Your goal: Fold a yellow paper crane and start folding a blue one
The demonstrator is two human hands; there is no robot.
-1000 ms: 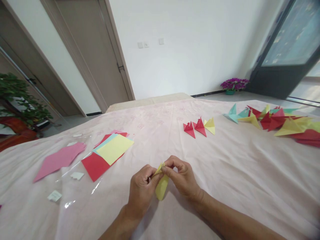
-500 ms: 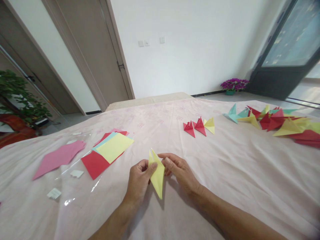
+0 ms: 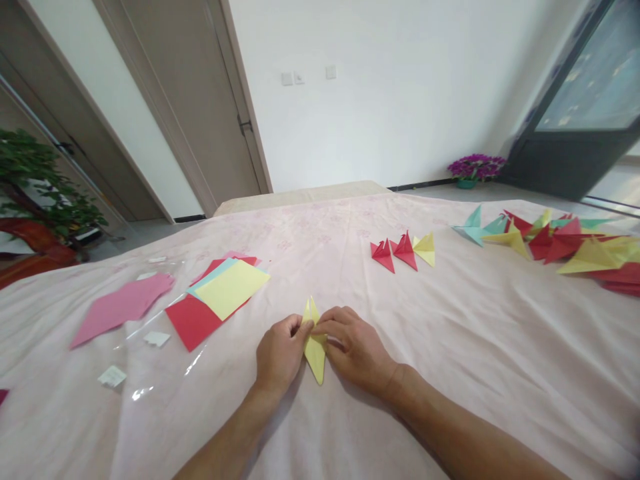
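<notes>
Between my hands is a yellow folded paper (image 3: 315,363), a narrow diamond with two points at its far end and one at its near end. My left hand (image 3: 281,350) is closed on its left edge, thumb on top. My right hand (image 3: 357,347) lies over its right side, the bent fingers pressing on the middle of the fold; its fingertips partly cover the paper. Beyond my right hand stand two red paper cranes (image 3: 383,255) and a yellow one (image 3: 425,249) in a row.
Flat paper sheets, yellow (image 3: 233,288), blue and red, lie at left beside a pink stack (image 3: 123,308), near a clear plastic wrapper (image 3: 143,392) and white scraps (image 3: 157,339). At far right a heap of folded cranes (image 3: 565,240) covers part of the pink tablecloth (image 3: 450,347).
My right hand has moved left onto the yellow folded paper, its fingers now pressing its middle. The paper has turned slightly more upright in view and sits lower against the cloth. The view has shifted slightly.
</notes>
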